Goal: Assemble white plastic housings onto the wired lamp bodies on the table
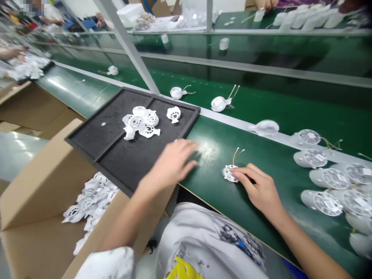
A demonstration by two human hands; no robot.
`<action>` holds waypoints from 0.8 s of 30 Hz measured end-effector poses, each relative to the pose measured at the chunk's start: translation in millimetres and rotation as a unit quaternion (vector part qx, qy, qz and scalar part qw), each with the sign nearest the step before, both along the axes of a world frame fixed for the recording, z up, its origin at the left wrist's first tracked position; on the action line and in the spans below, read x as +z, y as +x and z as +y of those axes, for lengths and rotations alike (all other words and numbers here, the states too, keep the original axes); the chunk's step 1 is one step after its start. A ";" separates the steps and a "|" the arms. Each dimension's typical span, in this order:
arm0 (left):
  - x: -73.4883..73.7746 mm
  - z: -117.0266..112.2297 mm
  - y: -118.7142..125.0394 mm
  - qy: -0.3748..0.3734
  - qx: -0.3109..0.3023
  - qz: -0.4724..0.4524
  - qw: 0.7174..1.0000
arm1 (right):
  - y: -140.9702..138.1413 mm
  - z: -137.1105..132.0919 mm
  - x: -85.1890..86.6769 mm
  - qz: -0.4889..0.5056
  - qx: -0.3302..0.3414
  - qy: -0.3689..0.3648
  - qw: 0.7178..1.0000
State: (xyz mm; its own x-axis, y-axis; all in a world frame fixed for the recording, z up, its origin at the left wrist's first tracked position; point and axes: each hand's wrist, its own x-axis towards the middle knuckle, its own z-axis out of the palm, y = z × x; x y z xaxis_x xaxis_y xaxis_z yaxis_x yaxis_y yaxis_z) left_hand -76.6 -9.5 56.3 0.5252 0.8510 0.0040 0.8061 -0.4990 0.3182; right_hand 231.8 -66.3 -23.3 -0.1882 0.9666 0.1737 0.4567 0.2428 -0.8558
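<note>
My right hand (258, 186) has its thumb and fingertips closed on a small white round plastic housing (230, 174) with slots in its face. Two thin wires, one yellow, stick up from this part, which is at the green worktop (215, 197). My left hand (177, 159), slightly blurred, hovers by the near right edge of a black tray (116, 166). Its fingers are stretched out and apart, with nothing seen in them. On the tray lies a cluster of white slotted covers (136, 123), and one more white cover (173, 114) sits apart near the far right corner.
White cylindrical housings (328, 178) stand massed at the right. Wired white parts (219, 104) lie on the green belt (192, 75) beyond a metal rail. A cardboard box (43, 186) with white covers is at the lower left. A slanted metal post (128, 46) rises behind the tray.
</note>
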 end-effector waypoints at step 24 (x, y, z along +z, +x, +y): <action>-36.4 -120.2 87.8 -0.040 0.084 -0.412 0.907 | -13.3 -31.5 39.2 -0.001 0.148 0.110 0.983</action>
State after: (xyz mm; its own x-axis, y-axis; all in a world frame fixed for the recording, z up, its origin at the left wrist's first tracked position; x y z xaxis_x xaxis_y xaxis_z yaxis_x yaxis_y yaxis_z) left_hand 11.2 -129.8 19.9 0.2341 0.9338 0.2707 0.3421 -0.3398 0.8761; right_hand 218.5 -97.8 16.0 -0.4564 0.8084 0.3718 0.3393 0.5444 -0.7672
